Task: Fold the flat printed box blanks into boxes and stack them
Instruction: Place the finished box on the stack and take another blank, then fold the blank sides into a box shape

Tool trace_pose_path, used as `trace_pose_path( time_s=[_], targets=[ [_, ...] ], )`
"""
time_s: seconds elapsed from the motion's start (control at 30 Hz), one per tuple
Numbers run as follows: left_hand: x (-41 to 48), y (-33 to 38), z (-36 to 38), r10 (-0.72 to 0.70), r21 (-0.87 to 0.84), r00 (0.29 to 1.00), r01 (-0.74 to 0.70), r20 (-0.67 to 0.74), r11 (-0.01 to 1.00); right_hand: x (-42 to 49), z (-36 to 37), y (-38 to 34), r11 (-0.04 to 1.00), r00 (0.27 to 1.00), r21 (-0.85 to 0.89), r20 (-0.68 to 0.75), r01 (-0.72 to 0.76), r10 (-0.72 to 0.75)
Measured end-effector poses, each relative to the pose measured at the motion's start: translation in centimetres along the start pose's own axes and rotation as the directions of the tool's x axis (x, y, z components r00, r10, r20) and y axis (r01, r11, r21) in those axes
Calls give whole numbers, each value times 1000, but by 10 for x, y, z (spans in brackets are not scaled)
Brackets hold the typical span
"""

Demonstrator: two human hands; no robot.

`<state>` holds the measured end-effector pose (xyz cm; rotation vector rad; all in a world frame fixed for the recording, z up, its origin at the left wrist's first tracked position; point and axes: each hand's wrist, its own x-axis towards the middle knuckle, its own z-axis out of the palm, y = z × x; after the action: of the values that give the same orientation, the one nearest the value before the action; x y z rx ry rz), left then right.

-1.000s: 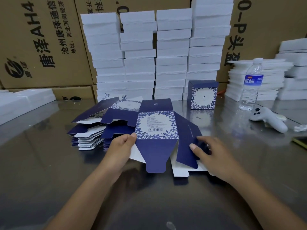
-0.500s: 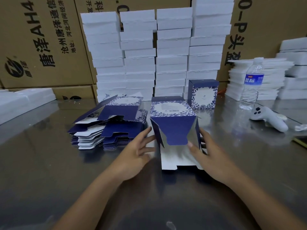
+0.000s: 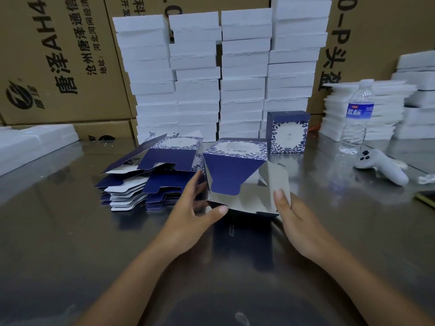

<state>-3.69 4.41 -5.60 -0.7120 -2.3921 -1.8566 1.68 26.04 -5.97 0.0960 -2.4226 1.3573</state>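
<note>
Left hand: the left hand (image 3: 195, 215) is seen reaching in from below; the lower left corner of the half-folded box (image 3: 235, 175) is pinched between its thumb and its fingers, which are laid along the box's left wall.
Right hand: the right hand (image 3: 292, 215) is set against the box's right side; its thumb is pressed on the pale inner face of the open right flap. The other fingers are hidden behind the flap, so it appears, but cannot be confirmed, that the flap is gripped.
Half-folded box: held between both hands, its open end is turned towards the viewer. A dark blue tabbed flap is hung down across the opening, and a floral printed panel is seen on top.
Flat blanks: a pile of flat blanks (image 3: 150, 182) is stacked just beyond the left hand, close to its fingertips.
Finished box: one finished box (image 3: 288, 131) is stood upright beyond the right hand, behind the held box.
Background: tall white foam stacks (image 3: 219, 74) are lined up well beyond both hands, with brown cartons (image 3: 58, 55) behind them.
Right of the right hand: a water bottle (image 3: 356, 116) and a white controller (image 3: 381, 165) are placed well apart from it.
Surface: everything is rested on a reflective metal table (image 3: 94, 255).
</note>
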Motion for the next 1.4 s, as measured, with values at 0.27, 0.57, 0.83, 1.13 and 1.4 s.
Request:
trace_pose_path(
  time_s=[0.27,0.57,0.83,1.13,1.4],
  targets=[
    [1,3,3,24,-5,995,-24,-93,1000,-1,1,-9,996,997,85,-59,-38,43],
    [-5,15,7,338,149,914,-310,-226,939,-1,0,-11,999,994,47,-103,-19,23],
    [-9,19,5,431,346,881,-350,-194,870,1,0,-5,992,990,123,-138,9,8],
    [-9,22,6,448,322,796,-333,-408,886,4,2,-4,973,988,225,-155,54,-19],
    [-4,15,10,190,117,906,-157,-379,981,9,3,-9,925,962,381,-248,-11,114]
  ],
)
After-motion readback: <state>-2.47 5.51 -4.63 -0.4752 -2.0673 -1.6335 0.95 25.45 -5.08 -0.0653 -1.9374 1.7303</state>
